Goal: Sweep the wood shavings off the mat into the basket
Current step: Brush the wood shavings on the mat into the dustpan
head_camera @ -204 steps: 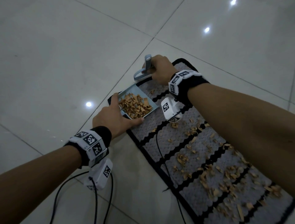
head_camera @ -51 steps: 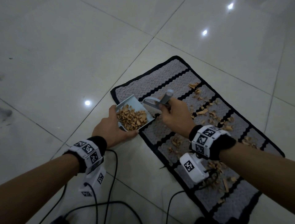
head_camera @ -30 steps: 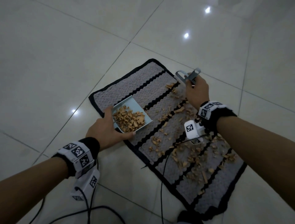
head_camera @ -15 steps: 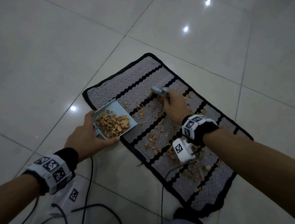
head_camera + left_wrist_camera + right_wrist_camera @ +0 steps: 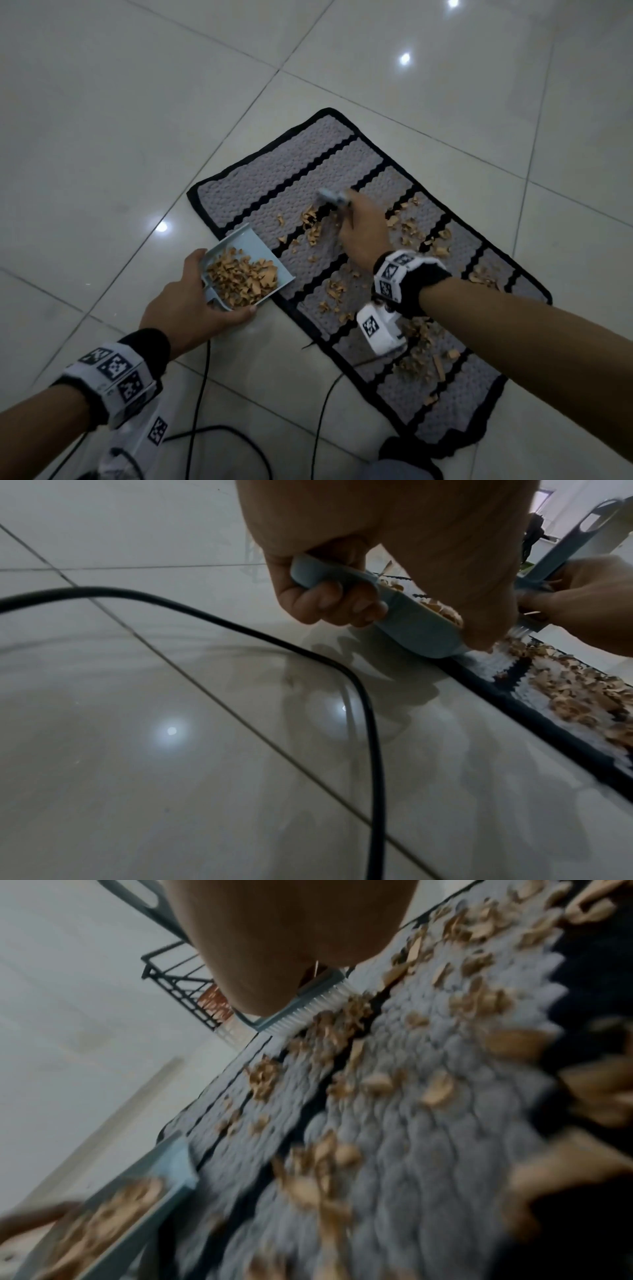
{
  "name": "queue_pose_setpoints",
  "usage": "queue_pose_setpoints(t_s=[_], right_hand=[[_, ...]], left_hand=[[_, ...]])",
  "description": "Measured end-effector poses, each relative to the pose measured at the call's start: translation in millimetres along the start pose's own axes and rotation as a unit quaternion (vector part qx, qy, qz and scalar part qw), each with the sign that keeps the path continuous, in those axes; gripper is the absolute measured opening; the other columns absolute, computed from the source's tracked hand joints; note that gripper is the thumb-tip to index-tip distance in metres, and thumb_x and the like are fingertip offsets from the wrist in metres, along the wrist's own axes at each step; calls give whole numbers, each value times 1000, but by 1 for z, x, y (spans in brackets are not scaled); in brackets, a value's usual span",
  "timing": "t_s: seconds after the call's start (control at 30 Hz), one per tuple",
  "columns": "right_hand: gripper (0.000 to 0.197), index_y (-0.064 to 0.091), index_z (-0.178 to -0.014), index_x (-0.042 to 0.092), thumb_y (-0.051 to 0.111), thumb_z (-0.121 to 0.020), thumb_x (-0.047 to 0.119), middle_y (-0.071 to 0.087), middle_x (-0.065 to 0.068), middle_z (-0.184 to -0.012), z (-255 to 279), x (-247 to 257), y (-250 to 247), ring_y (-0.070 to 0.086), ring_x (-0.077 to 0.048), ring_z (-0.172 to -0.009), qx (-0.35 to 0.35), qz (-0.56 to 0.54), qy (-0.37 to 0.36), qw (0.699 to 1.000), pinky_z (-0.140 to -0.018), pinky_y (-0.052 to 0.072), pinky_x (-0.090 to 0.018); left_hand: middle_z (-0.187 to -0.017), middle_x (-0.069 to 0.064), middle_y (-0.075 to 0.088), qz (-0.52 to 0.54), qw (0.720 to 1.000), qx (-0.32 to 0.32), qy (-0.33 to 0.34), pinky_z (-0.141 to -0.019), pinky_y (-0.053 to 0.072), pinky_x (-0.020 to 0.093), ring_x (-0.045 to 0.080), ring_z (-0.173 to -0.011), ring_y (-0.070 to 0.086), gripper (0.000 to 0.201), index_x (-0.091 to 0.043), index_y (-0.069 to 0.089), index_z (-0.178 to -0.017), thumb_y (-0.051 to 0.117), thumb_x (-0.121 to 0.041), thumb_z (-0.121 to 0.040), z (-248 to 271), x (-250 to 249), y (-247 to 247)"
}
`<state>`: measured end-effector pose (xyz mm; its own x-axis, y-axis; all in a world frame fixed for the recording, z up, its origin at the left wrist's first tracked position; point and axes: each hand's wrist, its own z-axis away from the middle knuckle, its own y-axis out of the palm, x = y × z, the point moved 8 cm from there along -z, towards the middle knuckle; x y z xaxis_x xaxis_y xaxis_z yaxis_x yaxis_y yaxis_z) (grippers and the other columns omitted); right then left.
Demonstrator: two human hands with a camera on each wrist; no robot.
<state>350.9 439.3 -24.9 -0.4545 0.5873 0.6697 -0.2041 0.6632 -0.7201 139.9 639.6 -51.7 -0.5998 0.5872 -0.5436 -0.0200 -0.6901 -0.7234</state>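
Already heaped, the pale blue plastic dustpan [image 5: 247,265] gripped by the left hand [image 5: 191,305] could spill onto the tiled floor [image 5: 102,120] if tilted. Right hand [image 5: 359,236] gripped the grey hand brush [image 5: 334,198] over tan wood shavings [image 5: 411,229] scattered on the grey black-striped woven mat [image 5: 308,164]; hard strokes could flick them off. A black wire basket [image 5: 192,991] stood beyond the mat.

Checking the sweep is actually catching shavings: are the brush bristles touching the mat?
Touching. The right wrist view shows the white bristles of the brush pressed onto the mat, with no gap, among the shavings.

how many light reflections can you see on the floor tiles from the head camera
3. One spot lies left of the mat, near the dustpan; one lies beyond the mat; one sits at the top edge.
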Motion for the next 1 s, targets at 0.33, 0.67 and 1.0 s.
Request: queue_pose_setpoints(t_s=[0.33, 0.67, 1.0], right_hand=[[17, 57, -107, 3, 43, -97, 5, 60, -10, -85, -29, -23, -24, 47, -17, -65, -34, -3, 140, 989, -60, 34, -27], [22, 62, -98, -2, 47, -84, -9, 62, -9, -82, 15, 7, 11, 54, -24, -69, 30, 31, -1, 999, -56, 34, -24], [25, 58, -118, 6, 41, -99, 9, 56, -5, -85, -34, -40, -37, 47, -21, -68, -51, 15, 140, 989, -61, 34, -29]], left_hand=[[-107, -6, 61, -14, 1000, 1, 2, -77, 55, 34, 24, -94, 66, 112, -30, 19, -141, 80, -68, -55, 0, 2, 12], [-110, -3, 64, -16, 1000, -6, 4, -72, 56, 34, 23, -90, 66, 112, -28, 21, -139, 77, -73, -53, -2, 4, 17], [-105, -2, 63, -29, 999, -8, 9, -70, 54, 32, 25, -88, 66, 110, -28, 22, -138, 77, -73, -55, -9, -1, 19]])
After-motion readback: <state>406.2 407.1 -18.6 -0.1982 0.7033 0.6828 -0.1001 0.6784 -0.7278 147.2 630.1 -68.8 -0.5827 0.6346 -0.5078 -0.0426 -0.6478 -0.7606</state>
